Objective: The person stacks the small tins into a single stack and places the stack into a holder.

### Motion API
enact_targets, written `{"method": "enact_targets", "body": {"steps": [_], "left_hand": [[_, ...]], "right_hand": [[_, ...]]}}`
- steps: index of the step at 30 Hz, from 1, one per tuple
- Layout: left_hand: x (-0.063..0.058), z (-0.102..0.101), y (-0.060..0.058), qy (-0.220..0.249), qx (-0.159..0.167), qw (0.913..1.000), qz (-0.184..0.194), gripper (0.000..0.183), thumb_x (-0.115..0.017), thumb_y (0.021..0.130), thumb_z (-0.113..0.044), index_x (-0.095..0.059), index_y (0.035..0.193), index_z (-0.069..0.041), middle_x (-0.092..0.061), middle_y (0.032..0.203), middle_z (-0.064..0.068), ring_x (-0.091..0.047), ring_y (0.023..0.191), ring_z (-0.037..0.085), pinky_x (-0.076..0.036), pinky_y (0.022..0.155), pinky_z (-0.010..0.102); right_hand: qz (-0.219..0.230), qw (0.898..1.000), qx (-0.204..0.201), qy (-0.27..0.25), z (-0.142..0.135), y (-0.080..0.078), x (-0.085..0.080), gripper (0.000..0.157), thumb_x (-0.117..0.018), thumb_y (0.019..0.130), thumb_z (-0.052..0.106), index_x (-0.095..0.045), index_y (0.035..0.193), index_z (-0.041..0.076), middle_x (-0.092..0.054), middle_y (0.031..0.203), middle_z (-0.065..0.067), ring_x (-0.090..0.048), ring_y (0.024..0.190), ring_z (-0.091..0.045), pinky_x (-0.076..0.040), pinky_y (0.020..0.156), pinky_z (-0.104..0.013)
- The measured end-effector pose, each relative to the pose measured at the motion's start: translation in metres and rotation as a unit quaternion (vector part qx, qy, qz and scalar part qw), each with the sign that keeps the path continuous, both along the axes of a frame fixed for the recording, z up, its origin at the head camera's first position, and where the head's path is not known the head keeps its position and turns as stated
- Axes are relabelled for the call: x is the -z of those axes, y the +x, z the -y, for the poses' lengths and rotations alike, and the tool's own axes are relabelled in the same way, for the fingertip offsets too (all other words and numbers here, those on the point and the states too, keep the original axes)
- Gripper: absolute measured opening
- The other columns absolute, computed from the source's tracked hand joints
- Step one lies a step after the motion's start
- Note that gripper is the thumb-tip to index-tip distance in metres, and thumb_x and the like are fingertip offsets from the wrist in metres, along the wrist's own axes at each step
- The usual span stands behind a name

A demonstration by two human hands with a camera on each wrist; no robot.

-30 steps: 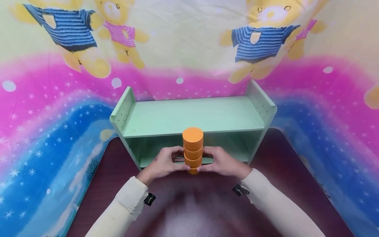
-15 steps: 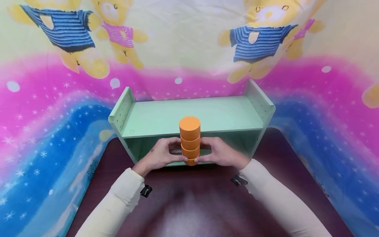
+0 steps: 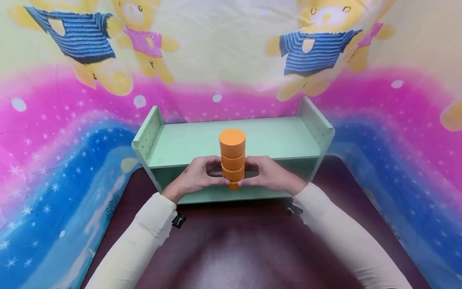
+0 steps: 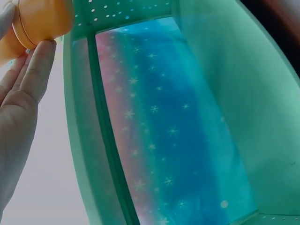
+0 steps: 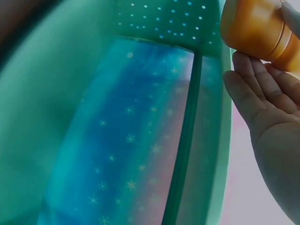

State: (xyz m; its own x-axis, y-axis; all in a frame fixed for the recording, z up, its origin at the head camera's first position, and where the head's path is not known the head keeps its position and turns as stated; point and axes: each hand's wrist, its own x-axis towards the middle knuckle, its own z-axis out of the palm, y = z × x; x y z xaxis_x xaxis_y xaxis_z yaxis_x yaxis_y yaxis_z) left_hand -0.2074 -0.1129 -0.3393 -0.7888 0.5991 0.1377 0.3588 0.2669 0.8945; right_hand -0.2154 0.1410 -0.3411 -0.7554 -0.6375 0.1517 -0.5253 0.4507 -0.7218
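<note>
An upright orange stack (image 3: 232, 154) of several round, cup-like pieces with a flat top is held up between both hands, in front of the pale green shelf unit (image 3: 191, 142). My left hand (image 3: 200, 176) grips its left side, thumb at the front near the bottom and fingers toward the back. Opposite it, my right hand (image 3: 270, 176) grips the right side the same way. In the left wrist view, part of the orange stack (image 4: 47, 21) shows over the fingertips; in the right wrist view the orange stack (image 5: 253, 28) shows above the fingers. The stack's far side is hidden.
The shelf unit has an upper board, a lower board (image 3: 202, 196) and raised side panels (image 3: 315, 120) with holes. It stands on a dark red table (image 3: 231, 249). Behind and beside it hangs a printed cloth (image 3: 216, 72) with bears. Small black devices (image 3: 178, 220) sit at the wrists.
Both hands have raised the orange stack, so its top now overlaps the upper shelf board in the head view. Their hold on it looks the same.
</note>
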Motion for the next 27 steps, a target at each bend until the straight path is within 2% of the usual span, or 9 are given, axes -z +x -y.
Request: {"method": "enact_targets", "body": {"steps": [7,13,19,27], "left_hand": [[-0.008,0.0,-0.007,-0.001,-0.01,0.9999,0.009,0.054,-0.082,0.081,-0.004,-0.06,0.131,-0.002,-0.066,0.126,0.011,-0.068,0.111,0.023,-0.057,0.092,0.032],[-0.014,-0.001,-0.015,-0.017,-0.026,0.9995,-0.003,0.051,-0.083,0.081,-0.006,-0.063,0.128,-0.003,-0.067,0.123,0.008,-0.066,0.113,0.023,-0.057,0.093,0.032],[-0.019,-0.002,-0.025,-0.02,-0.025,0.9995,-0.006,0.051,-0.083,0.082,-0.007,-0.062,0.128,-0.003,-0.067,0.124,0.009,-0.065,0.113,0.024,-0.057,0.094,0.035],[-0.026,-0.003,-0.033,-0.021,-0.031,0.9993,-0.006,0.051,-0.082,0.084,-0.008,-0.061,0.13,-0.003,-0.066,0.125,0.009,-0.065,0.114,0.024,-0.056,0.096,0.036]], "right_hand": [[0.014,1.0,-0.007,-0.017,0.002,-0.009,-0.006,0.054,-0.086,0.081,0.022,-0.063,0.128,0.007,-0.068,0.123,-0.004,-0.065,0.113,-0.02,-0.052,0.102,-0.044],[0.01,1.0,0.001,-0.013,0.003,-0.016,-0.013,0.053,-0.086,0.082,0.021,-0.064,0.128,0.006,-0.068,0.123,-0.005,-0.065,0.113,-0.022,-0.052,0.101,-0.041],[0.01,1.0,0.0,-0.019,0.003,-0.026,-0.017,0.053,-0.085,0.082,0.02,-0.063,0.128,0.005,-0.068,0.123,-0.006,-0.065,0.113,-0.023,-0.053,0.101,-0.039],[0.023,0.999,0.003,-0.029,0.001,-0.035,-0.021,0.056,-0.085,0.083,0.023,-0.062,0.131,0.007,-0.066,0.126,-0.006,-0.063,0.118,-0.024,-0.05,0.104,-0.042]]}}
